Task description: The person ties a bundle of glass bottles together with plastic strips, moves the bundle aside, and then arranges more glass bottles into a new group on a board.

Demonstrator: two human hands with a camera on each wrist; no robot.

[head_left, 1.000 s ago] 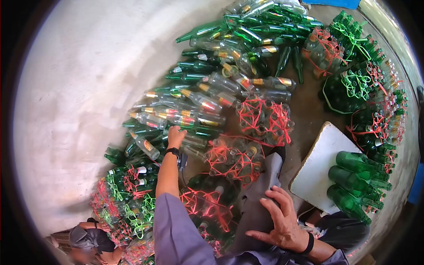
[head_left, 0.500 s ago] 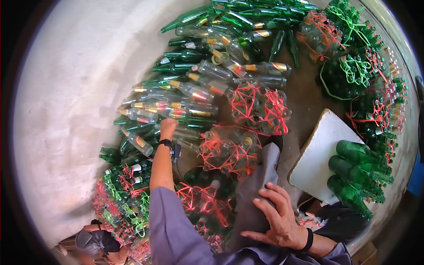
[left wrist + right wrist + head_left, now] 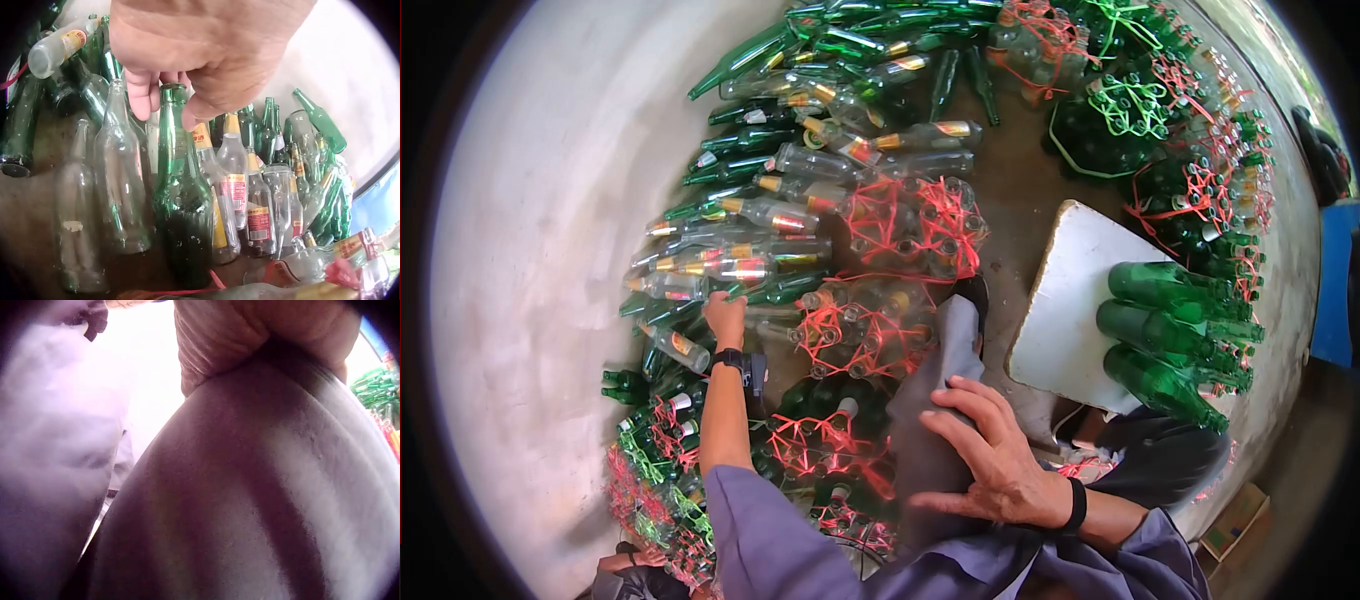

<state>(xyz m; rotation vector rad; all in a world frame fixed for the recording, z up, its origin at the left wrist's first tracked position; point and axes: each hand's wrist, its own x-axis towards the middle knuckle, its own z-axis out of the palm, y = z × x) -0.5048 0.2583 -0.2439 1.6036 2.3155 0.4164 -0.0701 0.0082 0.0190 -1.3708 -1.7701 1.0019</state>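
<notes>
My left hand (image 3: 725, 322) reaches into the heap of lying glass bottles, its wrist wearing a black strap. In the left wrist view its thumb and fingers pinch the neck of a green bottle (image 3: 180, 203), just under the mouth. Beside that one lie a clear bottle (image 3: 122, 181) and several clear bottles with red and yellow labels, such as this labelled bottle (image 3: 259, 215). My right hand (image 3: 1000, 468) rests on the grey trouser leg (image 3: 915, 420) with fingers spread, holding nothing. In the right wrist view, cloth (image 3: 237, 487) fills most of the picture.
Bundles of bottles tied with red string (image 3: 915, 225) stand between the heap and my leg. A white board (image 3: 1050, 310) on the right carries several green bottles (image 3: 1155, 335). More tied bundles (image 3: 1125, 110) line the far right. Another person's arm (image 3: 625, 560) shows at the lower left.
The head view has shifted, so the heap and bundles now appear further left. My left hand stays low among the bottles, now at the green bottle's neck. The right hand still rests on the leg.
</notes>
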